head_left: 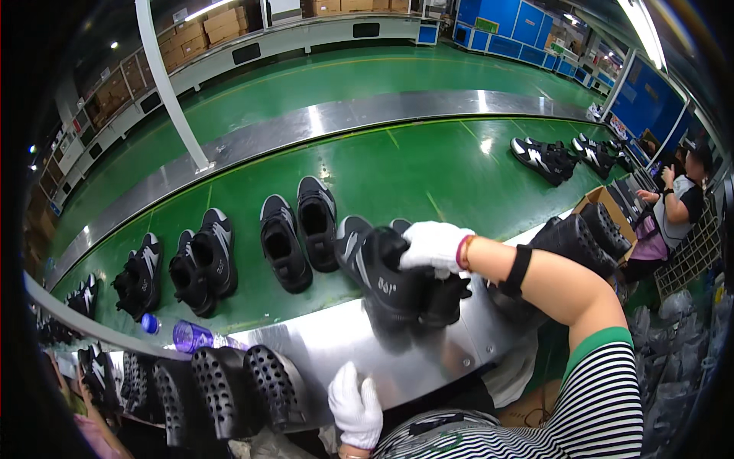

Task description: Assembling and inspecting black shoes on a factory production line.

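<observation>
Head view, the only one: my right hand [439, 245], white-gloved, was on a black shoe [371, 264], fingers bent at its collar; fingertips were hidden, so I couldn't tell if the grip was closed. Shoe lay at the near side of the green surface [451, 191], toe away from me, heel end over the steel ledge [306, 336]; a second shoe [445, 302] was just right, partly under my hand. My left hand [356, 409] was open, nothing in it, near the ledge's front edge. Handling, my estimate: light, soft upper, stiffer sole, not fragile, low slip with gloves. Best hold: heel collar, thumb inside; squeezing the toe might crease it.
</observation>
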